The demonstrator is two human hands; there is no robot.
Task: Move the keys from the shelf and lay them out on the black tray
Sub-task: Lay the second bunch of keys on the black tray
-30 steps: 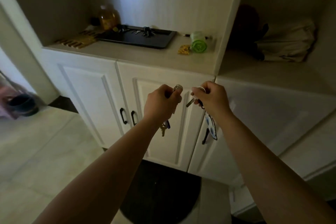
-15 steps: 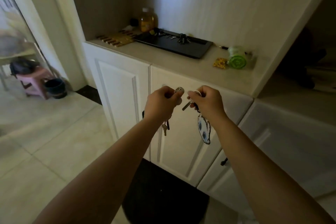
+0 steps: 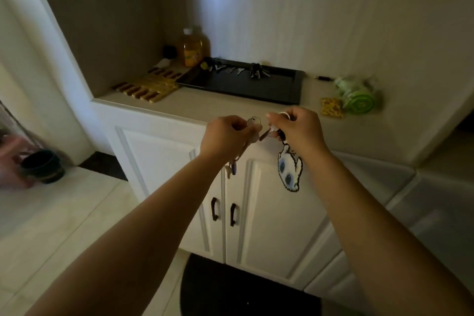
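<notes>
Now, head view: both hands sit together at the counter edge. The left hand [image 3: 227, 133] is closed on a silver key bunch [image 3: 252, 127]; the right hand [image 3: 298, 128] is closed on keys with a white charm [image 3: 288, 171] hanging below. The black tray [image 3: 246, 87], long axis left-right, lies ahead of both hands, about equally near. Versus 0.5 s ago, the grips match, but tray and counter sit nearer and more centred.
</notes>
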